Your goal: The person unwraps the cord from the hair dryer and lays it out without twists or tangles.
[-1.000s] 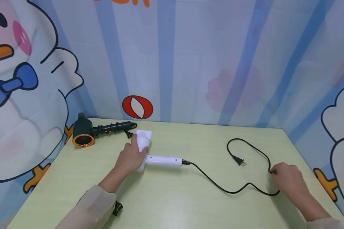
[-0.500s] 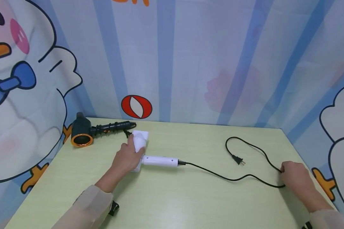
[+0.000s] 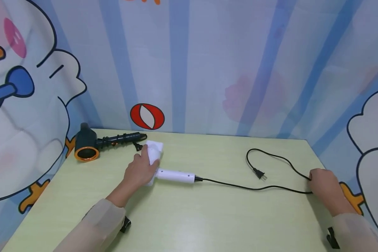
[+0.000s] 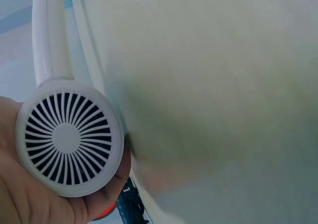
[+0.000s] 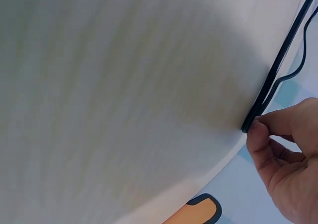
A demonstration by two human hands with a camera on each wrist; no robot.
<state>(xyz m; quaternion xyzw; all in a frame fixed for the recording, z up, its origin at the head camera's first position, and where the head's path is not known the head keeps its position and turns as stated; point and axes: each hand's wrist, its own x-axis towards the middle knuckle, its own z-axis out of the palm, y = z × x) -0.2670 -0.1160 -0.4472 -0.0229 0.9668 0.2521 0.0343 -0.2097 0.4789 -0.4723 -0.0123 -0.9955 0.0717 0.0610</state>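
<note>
A white hair dryer (image 3: 175, 176) lies left of the table's middle, its handle pointing right. My left hand (image 3: 140, 169) grips it round the head; in the left wrist view the round slotted intake grille (image 4: 66, 138) faces the camera, with fingers curled beneath. From the handle a black cord (image 3: 253, 189) runs right to my right hand (image 3: 327, 190), near the table's right edge. There the thumb and fingertips pinch the cord at a bend, as the right wrist view shows. Past the hand the cord loops back to a two-pin plug (image 3: 259, 173) lying on the table.
A dark hair dryer (image 3: 86, 142) with an orange rim lies at the back left, its cord wound round the handle. Behind the pale table (image 3: 214, 220) hangs a striped cartoon curtain (image 3: 201, 70).
My right hand has moved right and away from me with the cord, pulling the stretch from the handle straighter. The white dryer has shifted slightly left under my left hand.
</note>
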